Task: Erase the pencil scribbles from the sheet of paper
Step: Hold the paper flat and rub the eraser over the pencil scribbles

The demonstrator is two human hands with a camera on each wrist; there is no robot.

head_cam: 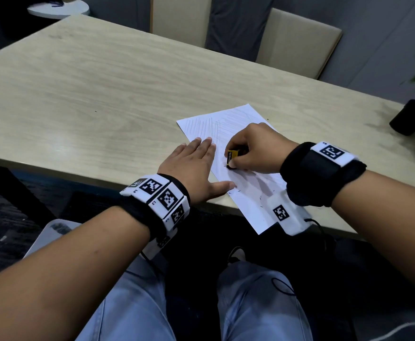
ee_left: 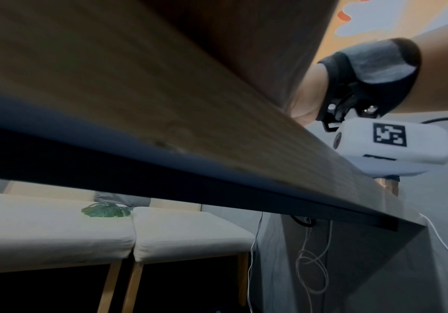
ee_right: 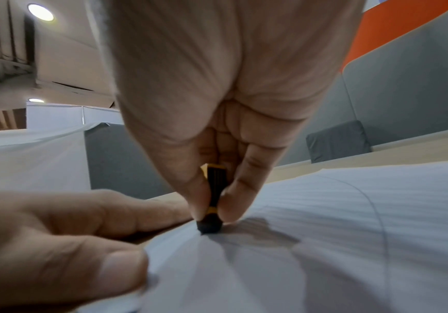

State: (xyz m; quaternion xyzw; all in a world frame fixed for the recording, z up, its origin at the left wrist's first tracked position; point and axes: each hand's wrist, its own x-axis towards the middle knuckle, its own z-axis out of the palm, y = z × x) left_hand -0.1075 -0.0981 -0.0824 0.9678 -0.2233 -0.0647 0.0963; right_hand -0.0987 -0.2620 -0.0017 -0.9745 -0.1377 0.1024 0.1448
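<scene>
We saw one sheet of paper point(head_cam: 247, 195) lying on the table point(head_cam: 103, 94), its near corner hanging over the table's front edge. Our left hand point(head_cam: 191, 168) lay flat with straight, spread fingers along the sheet's left edge, while our right hand point(head_cam: 255, 148) pinched one black-and-yellow eraser point(head_cam: 231, 158), tip down on the middle of the sheet. Faint pencil scribbles point(head_cam: 216, 124) covered the sheet's far half, and two dark pots point(head_cam: 413, 119) stood to its right.

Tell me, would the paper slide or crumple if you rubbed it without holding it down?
Probably yes. The paper is one thin sheet on a smooth table, so it would likely slide. It already bows up by the eraser, so it seems floppy. That is likely why the left hand presses its edge flat.
</scene>
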